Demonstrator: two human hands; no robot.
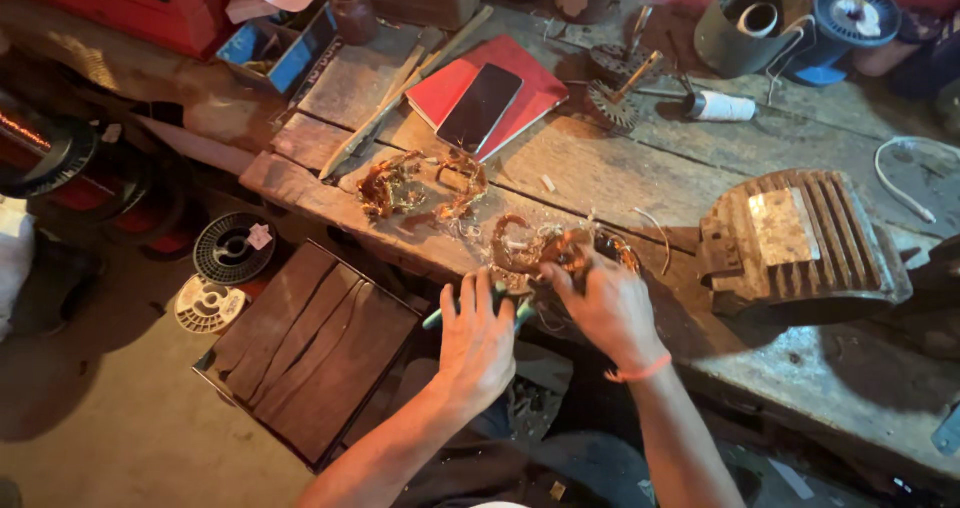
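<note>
While bent over the scarred wooden workbench (pixel 620 183), gripping green-handled pliers (pixel 436 318) in the closed left hand (pixel 477 343), pinching the tangled copper wire coil (pixel 540 250) at lower centre with the right hand (pixel 608 306); best cut close, coil held steady.

We saw two bare forearms with no sleeves reaching into view from below. The left hand (pixel 478 343) wore no ring, watch or glove. The right hand (pixel 608 308) was also ungloved, and a thin orange-red band (pixel 640 370) circled its wrist. Dark clothing showed faintly beneath the arms.
</note>
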